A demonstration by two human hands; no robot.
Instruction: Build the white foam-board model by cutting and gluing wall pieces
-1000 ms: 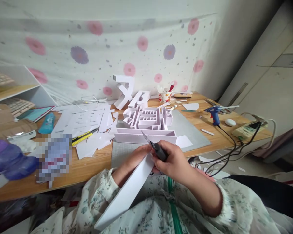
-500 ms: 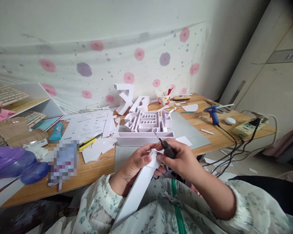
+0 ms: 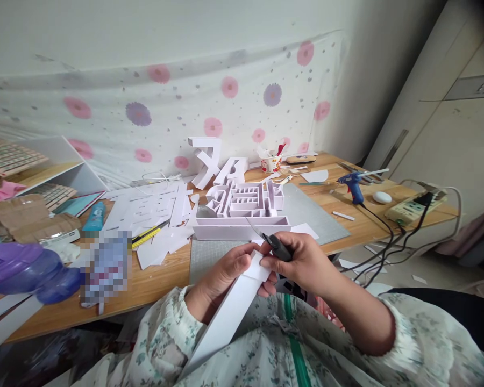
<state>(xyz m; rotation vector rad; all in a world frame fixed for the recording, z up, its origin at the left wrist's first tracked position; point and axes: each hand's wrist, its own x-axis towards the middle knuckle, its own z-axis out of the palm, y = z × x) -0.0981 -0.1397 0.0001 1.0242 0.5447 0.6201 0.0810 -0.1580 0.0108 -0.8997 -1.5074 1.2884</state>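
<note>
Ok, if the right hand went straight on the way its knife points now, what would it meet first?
Probably the long pale trough: the knife in the right hand points toward it in the picture. Depth is unclear, so the knife might pass above it instead.

1. Soft, fairly even light brightens the wall point(image 3: 226, 24); its source is out of view.
2. Deep shadow lies under the table point(image 3: 161, 287), and gray shade darkens the wall's right end.
3. Small glints show on the purple bottle point(image 3: 14, 266).
4. The white strip point(image 3: 226, 322) looks pale, with little surface detail; the knife point(image 3: 280, 248) is fairly clear except its faint tip.
5. Wide-angle stretch slants the cabinet point(image 3: 447, 129), and detail softens toward the edges.
6. The top right corner is black; a pixelated patch point(image 3: 107, 266) blots the left.
</note>
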